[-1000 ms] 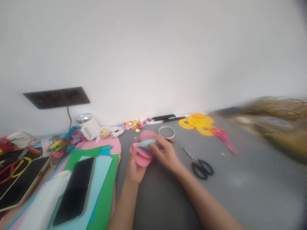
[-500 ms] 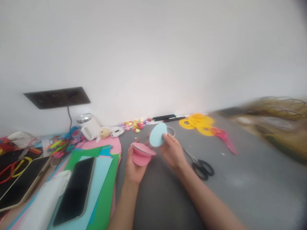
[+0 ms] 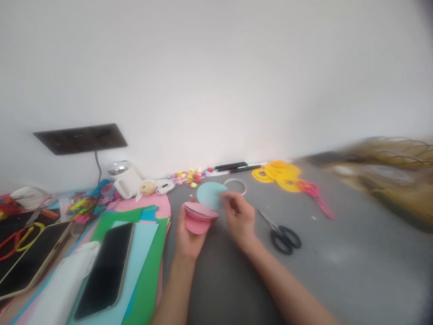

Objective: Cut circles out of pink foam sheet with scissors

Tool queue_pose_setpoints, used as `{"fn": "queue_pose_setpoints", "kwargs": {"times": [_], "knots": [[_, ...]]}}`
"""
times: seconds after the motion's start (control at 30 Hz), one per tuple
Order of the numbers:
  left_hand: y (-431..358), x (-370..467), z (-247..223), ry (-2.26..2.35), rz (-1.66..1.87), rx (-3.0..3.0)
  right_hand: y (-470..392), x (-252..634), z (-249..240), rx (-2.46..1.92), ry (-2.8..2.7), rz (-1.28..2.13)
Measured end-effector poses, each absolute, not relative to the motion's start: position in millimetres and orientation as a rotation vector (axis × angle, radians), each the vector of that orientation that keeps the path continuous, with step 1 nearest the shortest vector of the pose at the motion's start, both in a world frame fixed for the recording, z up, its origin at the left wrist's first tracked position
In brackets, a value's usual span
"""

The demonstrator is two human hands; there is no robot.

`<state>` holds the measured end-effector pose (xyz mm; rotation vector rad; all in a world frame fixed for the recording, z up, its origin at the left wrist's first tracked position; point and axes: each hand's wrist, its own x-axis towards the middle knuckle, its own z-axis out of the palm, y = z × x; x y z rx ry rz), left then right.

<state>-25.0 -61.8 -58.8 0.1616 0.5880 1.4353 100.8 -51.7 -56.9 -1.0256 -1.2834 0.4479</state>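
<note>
My left hand [image 3: 190, 239] is closed around a stack of pink paper circles [image 3: 198, 222], whose layers fan apart at the top edge. A light blue paper circle [image 3: 209, 194] is pinched at its right edge by my right hand [image 3: 241, 219]; the fingertips are slightly smeared by motion. The blue circle is just above and behind the pink stack. A silver ring [image 3: 244, 181] lies on the grey table behind my right hand. Black-handled scissors [image 3: 282, 237] lie half open to the right of that hand.
Yellow paper rings [image 3: 279, 174] and pink scissors [image 3: 316, 198] lie at the back right. Black pens [image 3: 233, 166] and small coloured pieces [image 3: 191, 176] line the wall. At left, a phone [image 3: 106, 271] rests on coloured paper sheets [image 3: 147, 271], near a white mug [image 3: 126, 180].
The light blue circle has moved left and slightly down, turning flatter, toward the pink stack. My right hand has turned with it, uncovering the silver ring. My left hand has hardly moved.
</note>
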Motion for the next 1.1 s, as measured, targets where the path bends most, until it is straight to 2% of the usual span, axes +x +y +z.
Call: {"fn": "queue_pose_setpoints", "kwargs": {"times": [0.1, 0.23, 0.57, 1.1], "knots": [[-61.9, -25.2, -58.1, 0.611, 1.418, 0.186, -53.0, 103.1, -52.2, -0.966, -1.440, 0.388], [-61.4, -25.3, -57.6, 0.632, 1.435, 0.194, -55.5, 103.7, -46.3, -0.924, -1.558, 0.573], [-61.4, -22.2, -56.2, 0.549, 1.448, 0.194, -49.0, 103.8, -51.9, -0.887, -1.372, 0.866], [-61.3, -22.8, -57.6, 0.574, 1.446, 0.208, -49.6, 104.9, -48.3, -0.958, -1.387, 0.790]]}}
